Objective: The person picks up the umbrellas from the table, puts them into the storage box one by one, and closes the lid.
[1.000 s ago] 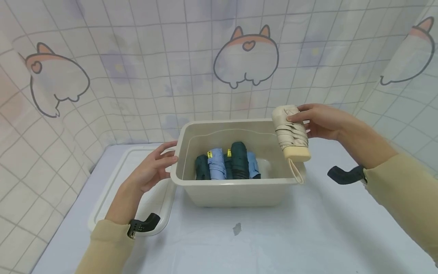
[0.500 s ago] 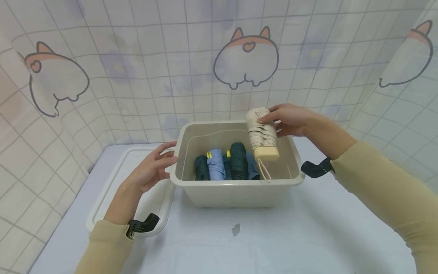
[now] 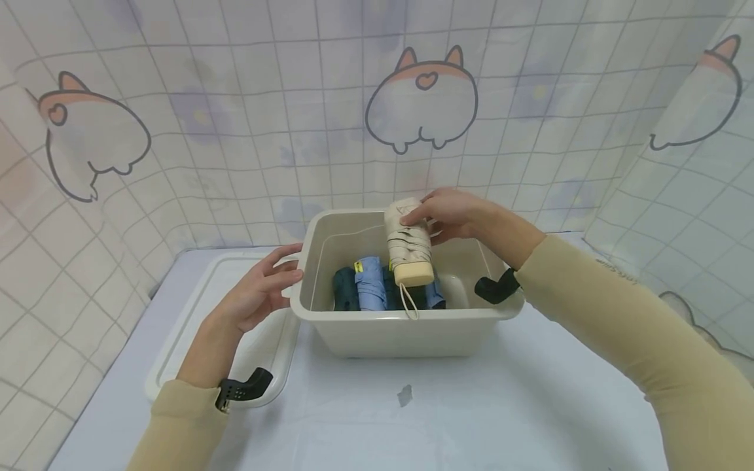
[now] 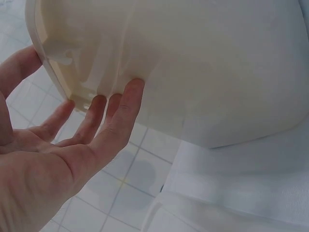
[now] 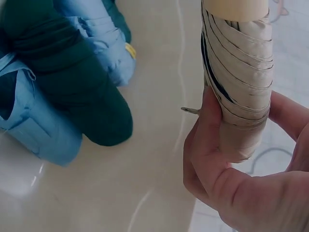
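My right hand (image 3: 456, 212) grips a cream folded umbrella (image 3: 406, 239) around its upper part. The umbrella hangs over the beige storage bin (image 3: 406, 333), its pale yellow handle end and looped strap pointing down toward me. Inside the bin, several folded umbrellas lie side by side: a light blue one (image 3: 371, 284), a dark green one (image 3: 345, 290) and, partly hidden behind the cream one, another blue one (image 3: 436, 294). The right wrist view shows a thick dark green umbrella (image 5: 72, 72) between blue ones. My left hand (image 4: 72, 150) touches the bin's left side, fingertips at the rim and outer wall.
A white lid (image 3: 265, 347) lies flat on the table left of the bin, partly under my left forearm. The table has a pale cloth (image 3: 501, 405) with a small grey patch (image 3: 405, 395). A tiled-pattern curtain (image 3: 247, 131) stands close behind the bin.
My right hand has carried the cream umbrella leftward, from the bin's right edge to over its middle, and slightly lower. My left hand has stayed at the bin's left side.
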### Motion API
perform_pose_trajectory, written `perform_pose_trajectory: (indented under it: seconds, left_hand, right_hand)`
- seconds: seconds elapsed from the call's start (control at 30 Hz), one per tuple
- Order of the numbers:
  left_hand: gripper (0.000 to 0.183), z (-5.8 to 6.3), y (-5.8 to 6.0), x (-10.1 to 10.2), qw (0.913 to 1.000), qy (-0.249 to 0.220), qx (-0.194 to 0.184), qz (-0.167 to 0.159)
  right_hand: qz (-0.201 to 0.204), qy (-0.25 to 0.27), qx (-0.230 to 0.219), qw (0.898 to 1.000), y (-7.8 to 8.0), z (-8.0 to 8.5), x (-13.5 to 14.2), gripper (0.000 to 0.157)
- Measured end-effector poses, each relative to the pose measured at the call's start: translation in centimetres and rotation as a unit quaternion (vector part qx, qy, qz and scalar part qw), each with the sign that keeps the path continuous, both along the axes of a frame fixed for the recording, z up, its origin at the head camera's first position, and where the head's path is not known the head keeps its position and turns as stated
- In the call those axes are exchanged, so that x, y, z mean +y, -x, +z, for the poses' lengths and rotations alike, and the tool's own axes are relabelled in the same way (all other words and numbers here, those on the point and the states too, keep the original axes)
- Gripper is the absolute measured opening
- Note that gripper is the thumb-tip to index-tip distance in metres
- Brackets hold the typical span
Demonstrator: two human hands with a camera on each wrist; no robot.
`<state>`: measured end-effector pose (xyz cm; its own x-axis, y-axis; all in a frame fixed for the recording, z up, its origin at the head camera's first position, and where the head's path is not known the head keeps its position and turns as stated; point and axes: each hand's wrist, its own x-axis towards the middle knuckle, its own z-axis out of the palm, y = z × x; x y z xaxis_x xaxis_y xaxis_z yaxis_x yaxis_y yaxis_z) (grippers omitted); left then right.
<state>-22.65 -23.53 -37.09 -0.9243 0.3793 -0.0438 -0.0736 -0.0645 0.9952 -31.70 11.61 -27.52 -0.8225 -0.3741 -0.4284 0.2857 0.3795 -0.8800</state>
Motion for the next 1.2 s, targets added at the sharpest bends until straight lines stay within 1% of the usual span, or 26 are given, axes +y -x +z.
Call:
perform_pose_trajectory:
  seconds: [0.1, 0.2, 0.27, 0.43, 0.6, 0.77, 0.93, 1.0, 1.07, 1.2]
  left_hand:
    - [0.057, 0.0, 0.0, 0.0, 1.0, 0.0, -0.001, 0.001]
    - [0.057, 0.0, 0.0, 0.0, 1.0, 0.001, -0.001, 0.002]
    - [0.057, 0.0, 0.0, 0.0, 1.0, 0.002, 0.0, 0.002]
    - [0.057, 0.1, 0.0, 0.0, 1.0, -0.004, -0.002, 0.002]
    - [0.057, 0.1, 0.0, 0.1, 1.0, -0.005, -0.002, -0.002]
    - [0.057, 0.1, 0.0, 0.1, 1.0, -0.005, -0.004, 0.001]
    - [0.058, 0.0, 0.0, 0.2, 1.0, -0.001, -0.004, -0.002]
    - [0.058, 0.0, 0.0, 0.2, 1.0, 0.001, -0.004, -0.002]
    - [0.058, 0.0, 0.0, 0.2, 1.0, 0.002, -0.004, -0.001]
    - [0.058, 0.1, 0.0, 0.1, 1.0, 0.003, -0.003, 0.0]
  right_hand:
    - [0.001, -0.015, -0.006, 1.0, 0.3, -0.5, -0.8, 0.046]
    - [0.002, -0.026, -0.009, 1.0, 0.5, -0.9, -1.3, 0.043]
    - [0.002, -0.031, -0.008, 0.999, 0.5, -1.0, -1.6, 0.045]
    - [0.005, -0.037, -0.011, 0.999, 0.3, -1.4, -2.1, 0.054]
    - [0.022, -0.047, -0.017, 0.999, 0.0, -1.6, -2.3, 0.058]
    - [0.037, -0.059, -0.017, 0.997, 0.1, -1.9, -2.6, 0.057]
    - [0.045, -0.071, -0.019, 0.996, 0.2, -2.6, -2.9, 0.051]
    - [0.042, -0.066, -0.025, 0.997, 0.2, -2.8, -2.9, 0.047]
    - [0.039, -0.047, -0.035, 0.998, 0.2, -2.7, -2.8, 0.046]
    - [0.041, -0.014, -0.043, 0.998, 0.1, -1.6, -2.4, 0.05]
